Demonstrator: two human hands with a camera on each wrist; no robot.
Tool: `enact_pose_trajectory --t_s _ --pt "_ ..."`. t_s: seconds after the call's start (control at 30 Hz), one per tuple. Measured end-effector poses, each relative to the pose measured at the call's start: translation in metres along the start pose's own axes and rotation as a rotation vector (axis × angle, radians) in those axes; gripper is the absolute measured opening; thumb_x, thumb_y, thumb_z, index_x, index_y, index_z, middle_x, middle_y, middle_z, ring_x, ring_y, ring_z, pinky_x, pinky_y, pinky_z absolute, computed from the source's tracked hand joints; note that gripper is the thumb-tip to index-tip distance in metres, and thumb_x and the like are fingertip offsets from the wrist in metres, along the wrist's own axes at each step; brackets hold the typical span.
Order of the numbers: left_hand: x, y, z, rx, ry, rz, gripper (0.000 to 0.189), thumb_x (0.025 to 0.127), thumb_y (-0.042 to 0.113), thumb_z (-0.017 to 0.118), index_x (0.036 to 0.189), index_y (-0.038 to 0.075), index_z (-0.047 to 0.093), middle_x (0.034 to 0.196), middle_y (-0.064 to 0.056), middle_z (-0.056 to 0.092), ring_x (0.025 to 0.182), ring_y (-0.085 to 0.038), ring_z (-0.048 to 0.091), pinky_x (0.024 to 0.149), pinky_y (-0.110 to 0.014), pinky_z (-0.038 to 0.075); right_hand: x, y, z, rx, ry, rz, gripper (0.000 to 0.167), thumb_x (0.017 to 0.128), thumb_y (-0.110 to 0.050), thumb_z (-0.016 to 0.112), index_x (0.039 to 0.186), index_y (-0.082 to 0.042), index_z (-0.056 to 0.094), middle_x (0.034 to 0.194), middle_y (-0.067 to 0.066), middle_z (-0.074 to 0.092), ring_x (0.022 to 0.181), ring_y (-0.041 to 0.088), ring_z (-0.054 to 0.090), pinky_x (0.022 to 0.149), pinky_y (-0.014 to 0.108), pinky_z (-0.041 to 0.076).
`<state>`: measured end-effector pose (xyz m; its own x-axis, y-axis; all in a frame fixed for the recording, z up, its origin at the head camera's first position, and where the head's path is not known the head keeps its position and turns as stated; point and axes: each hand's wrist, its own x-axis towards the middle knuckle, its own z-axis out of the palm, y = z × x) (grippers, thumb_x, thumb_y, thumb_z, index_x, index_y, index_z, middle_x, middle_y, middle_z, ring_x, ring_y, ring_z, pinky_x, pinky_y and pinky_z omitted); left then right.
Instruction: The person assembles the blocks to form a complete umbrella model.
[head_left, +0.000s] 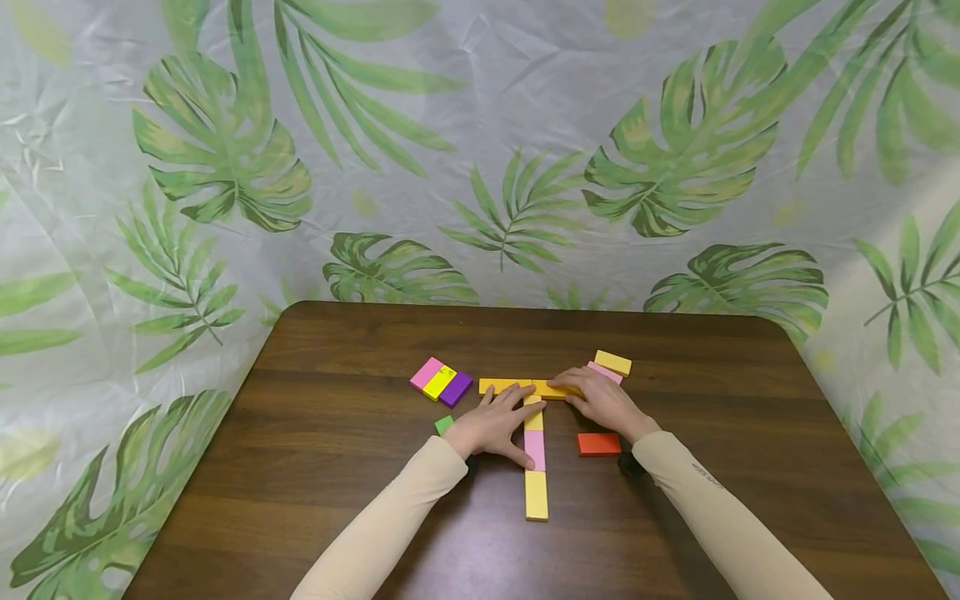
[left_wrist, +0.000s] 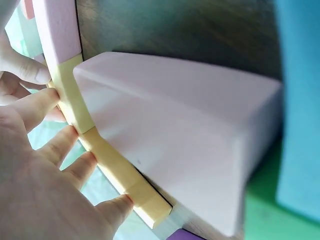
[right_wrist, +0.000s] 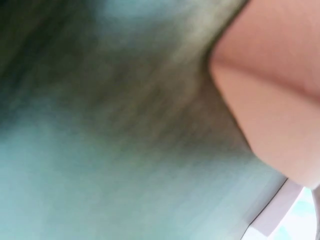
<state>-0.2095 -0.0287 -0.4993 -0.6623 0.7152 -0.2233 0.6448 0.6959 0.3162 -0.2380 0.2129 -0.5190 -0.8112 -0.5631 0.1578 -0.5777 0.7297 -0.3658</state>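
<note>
Two orange blocks lie end to end in a crosswise row, the left orange block (head_left: pixel 491 386) and the right orange block (head_left: pixel 551 389). A line runs from their joint toward the person: a yellow block (head_left: pixel 533 417), a pink block (head_left: pixel 534 450) and another yellow block (head_left: pixel 536 496). The left hand (head_left: pixel 489 423) spreads its fingers over the joint, its thumb at the pink block. In the left wrist view, its extended fingertips (left_wrist: pixel 85 162) touch the blocks' edges. The right hand (head_left: pixel 606 404) pinches the right orange block near its outer end, partly covering it.
Pink (head_left: pixel 427 372), yellow (head_left: pixel 439 382) and purple (head_left: pixel 456 388) blocks lie side by side at left. A green block (head_left: pixel 444 425) shows by the left wrist. Right of the line lies a red block (head_left: pixel 598 444). Beyond the right hand are pink (head_left: pixel 606 372) and yellow (head_left: pixel 613 362) blocks.
</note>
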Motion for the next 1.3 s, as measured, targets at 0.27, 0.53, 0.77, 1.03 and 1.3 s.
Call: enact_pose_trajectory --t_s 0.27,0.53,0.77,1.03,1.3 --pt "0.000 0.002 -0.001 0.016 -0.005 -0.014 0.096 0.076 0.061 0.070 0.153 0.023 0.027 0.159 -0.002 0.013 0.145 -0.023 0.007 0.113 -0.053 0.007 -0.004 0.002 -0.003 0.053 0.028 0.004 0.036 0.089 -0.004 0.066 0.124 -0.010 0.065 0.124 0.009 0.061 0.116 0.029 0.054 0.099 0.050 0.039" --pt "0.000 0.002 0.001 0.018 0.004 -0.016 0.097 0.074 0.061 0.072 0.153 0.024 0.028 0.158 -0.002 0.014 0.145 -0.023 0.008 0.113 -0.053 0.006 -0.013 0.010 -0.016 0.074 0.108 0.101 0.036 0.088 -0.001 0.064 0.124 -0.008 0.064 0.124 0.012 0.060 0.116 0.033 0.053 0.097 0.053 0.041" --pt "0.001 0.002 0.001 0.025 -0.001 -0.029 0.103 0.073 0.061 0.072 0.154 0.021 0.023 0.158 -0.002 0.014 0.145 -0.023 0.009 0.113 -0.052 0.006 -0.022 0.024 -0.020 0.070 0.108 0.175 0.038 0.087 -0.001 0.064 0.125 -0.004 0.063 0.124 0.014 0.060 0.119 0.035 0.051 0.101 0.053 0.036" --pt "0.002 0.002 0.001 0.015 -0.008 -0.039 0.106 0.073 0.061 0.073 0.154 0.017 0.021 0.158 -0.002 0.014 0.145 -0.023 0.009 0.113 -0.051 0.006 -0.030 0.031 -0.019 0.036 0.101 0.201 0.039 0.085 0.000 0.065 0.124 -0.001 0.063 0.123 0.019 0.060 0.119 0.040 0.049 0.101 0.056 0.034" --pt "0.002 0.002 0.000 0.020 -0.009 -0.040 0.107 0.073 0.062 0.072 0.154 0.017 0.020 0.159 -0.002 0.013 0.145 -0.024 0.009 0.113 -0.053 0.006 -0.030 0.031 -0.019 0.022 0.093 0.237 0.038 0.085 -0.002 0.065 0.123 -0.002 0.063 0.125 0.020 0.058 0.120 0.039 0.047 0.098 0.057 0.037"
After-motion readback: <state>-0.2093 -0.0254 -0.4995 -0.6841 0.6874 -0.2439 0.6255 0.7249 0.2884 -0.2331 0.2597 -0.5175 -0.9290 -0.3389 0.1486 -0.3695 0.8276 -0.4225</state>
